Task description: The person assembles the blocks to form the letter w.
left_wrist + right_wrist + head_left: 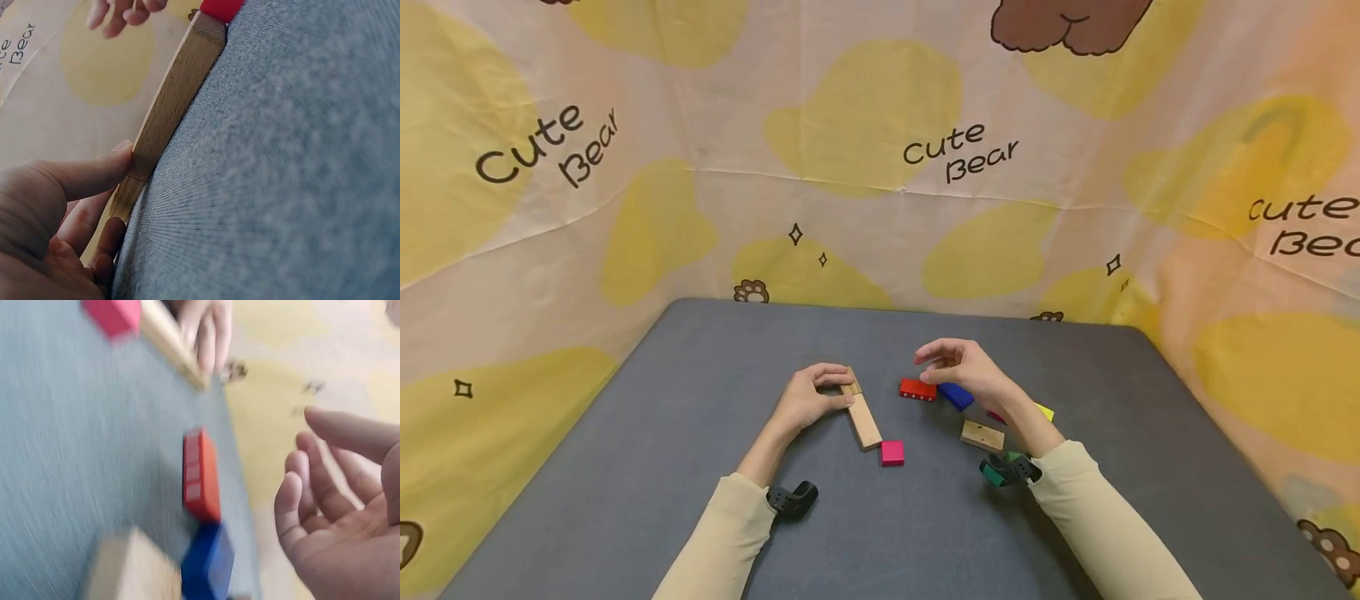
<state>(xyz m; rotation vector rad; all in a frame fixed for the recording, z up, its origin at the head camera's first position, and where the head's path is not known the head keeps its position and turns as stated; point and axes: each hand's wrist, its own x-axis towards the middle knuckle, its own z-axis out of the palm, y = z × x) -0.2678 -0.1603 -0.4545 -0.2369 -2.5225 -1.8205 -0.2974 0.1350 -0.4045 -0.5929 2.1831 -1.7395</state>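
Note:
My left hand (805, 402) pinches a long plain wooden block (863, 423) lying flat on the table, close to where its far end meets a smaller wooden piece (853, 387). In the left wrist view the thumb (100, 172) presses its side near that seam, with the fingers partly hidden behind. A pink cube (892, 453) sits at the long block's near end. My right hand (970, 373) hovers with loosely bent fingers and nothing in them, above a red block with pale squares on its side (917, 389) and a blue block (956, 396).
Under the right forearm lie another wooden block (982, 435), a green block (992, 473) and a partly hidden yellow block (1045, 412). The grey table (625, 450) ends at a printed cloth backdrop (850, 125) at the back and sides.

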